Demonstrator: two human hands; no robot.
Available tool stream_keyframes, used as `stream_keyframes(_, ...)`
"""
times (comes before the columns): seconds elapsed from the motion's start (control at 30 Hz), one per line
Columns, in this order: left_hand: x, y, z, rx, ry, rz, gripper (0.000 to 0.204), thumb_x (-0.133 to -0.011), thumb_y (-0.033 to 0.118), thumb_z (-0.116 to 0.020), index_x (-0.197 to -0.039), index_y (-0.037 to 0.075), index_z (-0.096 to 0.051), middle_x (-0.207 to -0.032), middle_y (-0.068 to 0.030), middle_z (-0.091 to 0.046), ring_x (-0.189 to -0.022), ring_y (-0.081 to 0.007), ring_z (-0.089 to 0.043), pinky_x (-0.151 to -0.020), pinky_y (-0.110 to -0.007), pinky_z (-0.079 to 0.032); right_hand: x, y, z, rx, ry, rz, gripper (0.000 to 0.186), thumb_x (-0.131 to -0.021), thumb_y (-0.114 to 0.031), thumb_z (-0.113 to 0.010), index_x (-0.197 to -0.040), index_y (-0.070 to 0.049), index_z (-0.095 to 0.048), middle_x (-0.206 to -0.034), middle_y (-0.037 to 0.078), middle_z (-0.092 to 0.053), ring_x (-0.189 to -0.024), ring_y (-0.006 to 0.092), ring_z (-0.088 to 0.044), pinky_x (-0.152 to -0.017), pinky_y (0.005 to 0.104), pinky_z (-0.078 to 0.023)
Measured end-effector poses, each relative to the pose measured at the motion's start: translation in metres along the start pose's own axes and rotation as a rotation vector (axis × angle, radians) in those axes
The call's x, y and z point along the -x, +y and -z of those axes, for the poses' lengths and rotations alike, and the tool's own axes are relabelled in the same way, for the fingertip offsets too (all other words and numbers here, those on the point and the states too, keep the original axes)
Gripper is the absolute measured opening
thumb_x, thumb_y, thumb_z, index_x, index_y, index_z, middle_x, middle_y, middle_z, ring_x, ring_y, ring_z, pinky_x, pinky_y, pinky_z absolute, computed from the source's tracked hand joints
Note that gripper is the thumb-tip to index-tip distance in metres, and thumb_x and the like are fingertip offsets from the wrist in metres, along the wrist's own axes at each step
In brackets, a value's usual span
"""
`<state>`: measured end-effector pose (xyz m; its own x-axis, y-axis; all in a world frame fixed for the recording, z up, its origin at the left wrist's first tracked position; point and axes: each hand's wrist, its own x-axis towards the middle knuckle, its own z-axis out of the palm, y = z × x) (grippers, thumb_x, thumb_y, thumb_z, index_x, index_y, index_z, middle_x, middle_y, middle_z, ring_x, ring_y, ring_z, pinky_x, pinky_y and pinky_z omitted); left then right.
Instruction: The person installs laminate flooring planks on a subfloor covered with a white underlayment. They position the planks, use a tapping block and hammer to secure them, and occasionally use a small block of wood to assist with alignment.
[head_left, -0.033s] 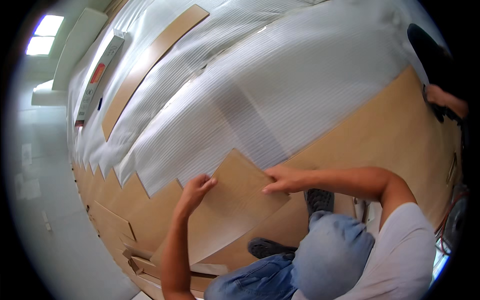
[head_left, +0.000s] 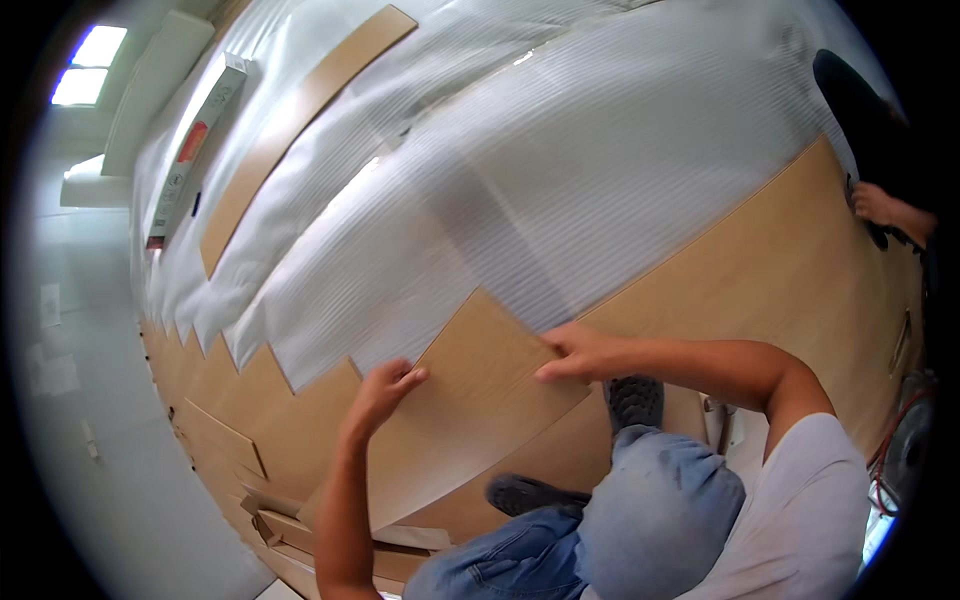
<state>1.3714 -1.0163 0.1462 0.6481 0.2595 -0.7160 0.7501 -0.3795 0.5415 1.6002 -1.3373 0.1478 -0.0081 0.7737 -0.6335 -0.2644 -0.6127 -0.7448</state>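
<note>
A light-brown laminate flooring plank (head_left: 470, 385) lies at a slant before me, its far corner over the ribbed silvery underlay (head_left: 600, 170). On its left long edge my left hand (head_left: 388, 390) is closed, thumb on top. My right hand (head_left: 582, 355) grips the right edge near the far end, with its fingertips partly hidden under the plank. Laid planks (head_left: 300, 420) with stepped ends spread out to the left. More laid flooring (head_left: 760, 260) reaches away to the right. My dark shoes (head_left: 635, 402) rest close by the plank.
A loose plank (head_left: 300, 120) and a long white box (head_left: 195, 150) lie on the underlay at the far left. Another person's hand (head_left: 878, 205) shows at the right rim. Open cardboard packaging (head_left: 285, 530) lies at the lower left, beside the pale wall (head_left: 80, 400).
The plank has shifted slightly away from me and to the right. My right hand has moved with it, and my left hand has slid a little back along its edge.
</note>
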Motion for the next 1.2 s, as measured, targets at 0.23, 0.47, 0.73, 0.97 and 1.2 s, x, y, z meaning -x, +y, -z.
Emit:
stream_keyframes(0.23,0.049,-0.109,0.003,-0.114,0.049,0.143,0.053,-0.093,0.051,-0.07,-0.085,0.0,-0.061,-0.074,-0.0021,-0.053,-0.071,-0.0145,-0.046,-0.065,-0.037,-0.042,0.121,-0.013,0.103,-0.222,0.372,0.199,0.042,-0.087,-0.028,-0.084,-0.113,0.002,-0.07,-0.095,-0.001,-0.069,-0.086,0.0077,-0.061,-0.079,0.0255,-0.049)
stream_keyframes(0.47,0.006,-0.145,-0.067,-0.119,0.065,0.181,0.047,-0.097,0.047,-0.067,-0.093,0.0,-0.067,-0.079,-0.0036,-0.06,-0.077,-0.0139,-0.052,-0.069,-0.035,-0.045,0.169,0.065,0.178,-0.448,0.722,0.121,0.033,-0.091,-0.023,-0.077,-0.115,-0.002,-0.069,-0.101,0.003,-0.07,-0.091,0.0115,-0.065,-0.082,0.0274,-0.051)
stream_keyframes(0.73,0.035,-0.21,-0.092,-0.089,0.032,0.194,0.049,-0.101,0.048,-0.062,-0.099,-0.001,-0.074,-0.084,-0.0093,-0.069,-0.079,-0.0175,-0.06,-0.072,-0.036,-0.049,0.16,0.204,0.137,-1.123,0.809,0.633,0.032,-0.102,-0.024,-0.062,-0.126,-0.002,-0.065,-0.113,0.006,-0.073,-0.103,0.0166,-0.07,-0.091,0.0325,-0.057)
stream_keyframes(0.97,-0.056,0.016,-0.056,-0.395,0.1,0.07,0.069,-0.098,0.067,-0.053,-0.109,0.003,-0.076,-0.098,-0.029,-0.072,-0.09,-0.0428,-0.068,-0.086,-0.054,-0.05,0.055,0.163,0.036,-1.321,0.892,0.521,0.028,-0.104,-0.021,-0.062,-0.125,-0.004,-0.063,-0.121,0.006,-0.071,-0.114,0.0191,-0.067,-0.1,0.0351,-0.055)
stream_keyframes(1.2,-0.1,-0.024,-0.037,-0.436,0.171,-0.099,0.069,-0.089,0.058,-0.072,-0.066,-0.005,-0.057,-0.058,-0.0238,-0.051,-0.053,-0.0325,-0.05,-0.057,-0.051,-0.04,0.074,0.193,0.143,-1.287,1.14,0.655,0.029,-0.104,-0.025,-0.065,-0.123,-0.004,-0.061,-0.12,0.007,-0.069,-0.111,0.0209,-0.066,-0.097,0.0407,-0.055)
